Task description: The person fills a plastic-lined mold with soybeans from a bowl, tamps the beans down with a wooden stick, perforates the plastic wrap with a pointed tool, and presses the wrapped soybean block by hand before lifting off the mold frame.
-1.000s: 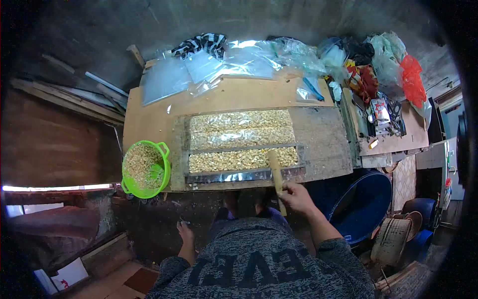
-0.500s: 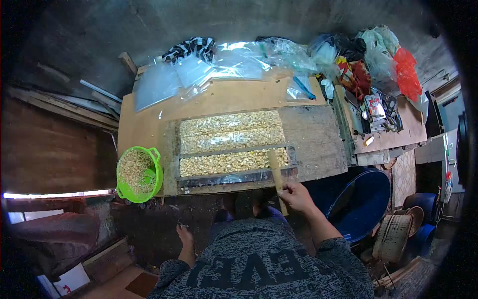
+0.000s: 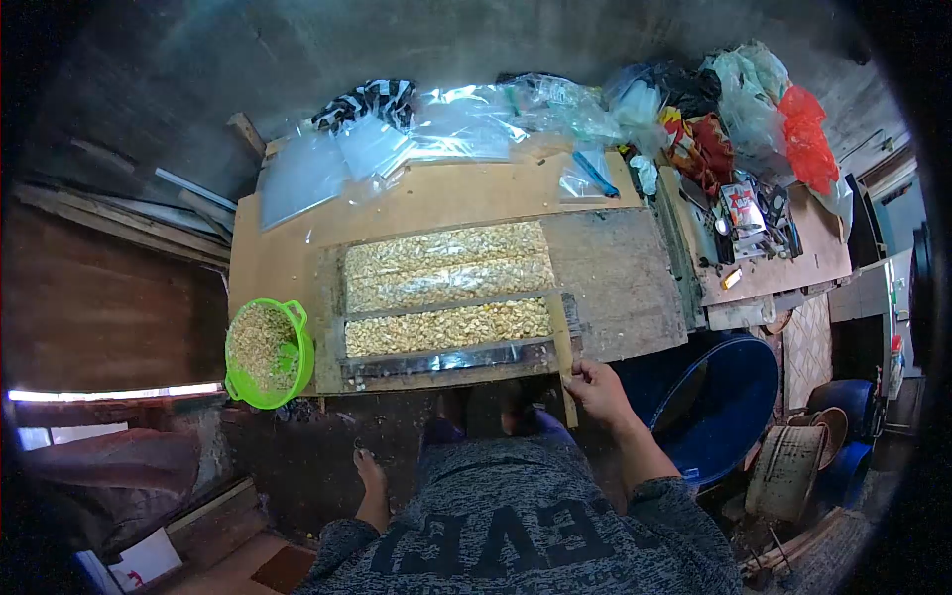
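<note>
My right hand [image 3: 592, 389] is closed around a flat wooden stick [image 3: 561, 347] at the front edge of the table. The stick's far end lies by the right end of a narrow frame [image 3: 456, 356] filled with pale, grainy pieces [image 3: 446, 327]. Behind that frame are two more strips of the same stuff under clear plastic [image 3: 446, 266]. My left hand [image 3: 369, 464] hangs low in front of the table, away from everything, with its fingers loosely apart and nothing in them. A green basket [image 3: 303, 349] holding similar pieces is at the table's left corner.
Clear plastic sheets [image 3: 302, 178] and bags line the table's back edge. To the right are a red bag [image 3: 810, 139], a box [image 3: 741, 206] and small tools. A large blue barrel [image 3: 729, 407] stands below the table's right side.
The view has shifted, so the table and basket appear further left. The stick has moved from over the pieces towards the right end of the frame.
</note>
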`<state>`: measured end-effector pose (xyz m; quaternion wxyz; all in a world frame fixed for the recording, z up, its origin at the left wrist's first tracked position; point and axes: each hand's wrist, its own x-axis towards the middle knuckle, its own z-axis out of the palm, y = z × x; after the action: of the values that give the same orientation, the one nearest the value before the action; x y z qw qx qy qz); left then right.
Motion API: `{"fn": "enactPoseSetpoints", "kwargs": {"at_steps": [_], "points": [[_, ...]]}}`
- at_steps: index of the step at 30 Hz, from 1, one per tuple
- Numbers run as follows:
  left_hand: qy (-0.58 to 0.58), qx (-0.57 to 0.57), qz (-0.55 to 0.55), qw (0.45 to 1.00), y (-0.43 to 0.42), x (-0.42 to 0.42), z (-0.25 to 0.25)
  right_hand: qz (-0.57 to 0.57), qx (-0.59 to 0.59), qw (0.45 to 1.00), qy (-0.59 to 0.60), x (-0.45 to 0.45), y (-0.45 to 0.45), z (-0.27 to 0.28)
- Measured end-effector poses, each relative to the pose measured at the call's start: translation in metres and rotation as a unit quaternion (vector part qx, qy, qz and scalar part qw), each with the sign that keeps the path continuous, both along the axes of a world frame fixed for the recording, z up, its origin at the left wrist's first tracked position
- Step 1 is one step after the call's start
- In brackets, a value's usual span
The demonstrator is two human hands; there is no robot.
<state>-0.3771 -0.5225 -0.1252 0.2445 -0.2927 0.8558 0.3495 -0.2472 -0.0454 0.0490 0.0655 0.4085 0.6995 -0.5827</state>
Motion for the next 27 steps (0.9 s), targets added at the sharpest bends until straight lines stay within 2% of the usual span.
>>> {"fn": "enactPoseSetpoints", "kwargs": {"at_steps": [3, 4, 6, 10, 12, 16, 18, 22, 24, 27], "points": [[0.037, -0.001, -0.004, 0.999, 0.004, 0.006, -0.008, -0.026, -0.054, 0.997, 0.044, 0.005, 0.003, 0.012], [0.035, -0.001, -0.006, 0.999, 0.005, 0.005, -0.005, -0.028, -0.055, 0.997, 0.042, 0.008, 0.004, 0.016], [0.027, 0.029, 0.01, 0.999, 0.008, 0.003, -0.008, 0.026, 0.024, 0.999, 0.008, 0.014, 0.008, 0.018], [0.048, 0.011, -0.002, 0.999, 0.007, 0.011, -0.015, 0.003, -0.026, 1.0, -0.01, 0.011, 0.01, 0.011], [0.044, 0.001, -0.108, 0.993, -0.009, 0.013, -0.028, -0.018, -0.025, 0.999, 0.034, 0.011, 0.014, -0.011], [0.079, -0.015, -0.13, 0.988, -0.015, 0.019, -0.05, -0.003, -0.013, 1.0, 0.009, 0.013, 0.022, 0.009], [0.068, 0.046, 0.017, 0.996, -0.012, 0.021, -0.055, 0.001, -0.025, 1.0, 0.009, 0.011, 0.03, 0.01], [0.08, 0.064, 0.04, 0.994, 0.0, 0.026, -0.049, -0.04, -0.093, 0.994, 0.046, -0.001, 0.037, 0.001], [0.034, 0.054, 0.031, 0.997, 0.005, 0.026, -0.047, 0.025, -0.078, 0.997, 0.002, 0.0, 0.04, 0.0], [0.011, 0.062, 0.049, 0.997, 0.008, 0.029, -0.044, 0.026, -0.074, 0.997, 0.011, 0.014, 0.036, 0.012]]}}
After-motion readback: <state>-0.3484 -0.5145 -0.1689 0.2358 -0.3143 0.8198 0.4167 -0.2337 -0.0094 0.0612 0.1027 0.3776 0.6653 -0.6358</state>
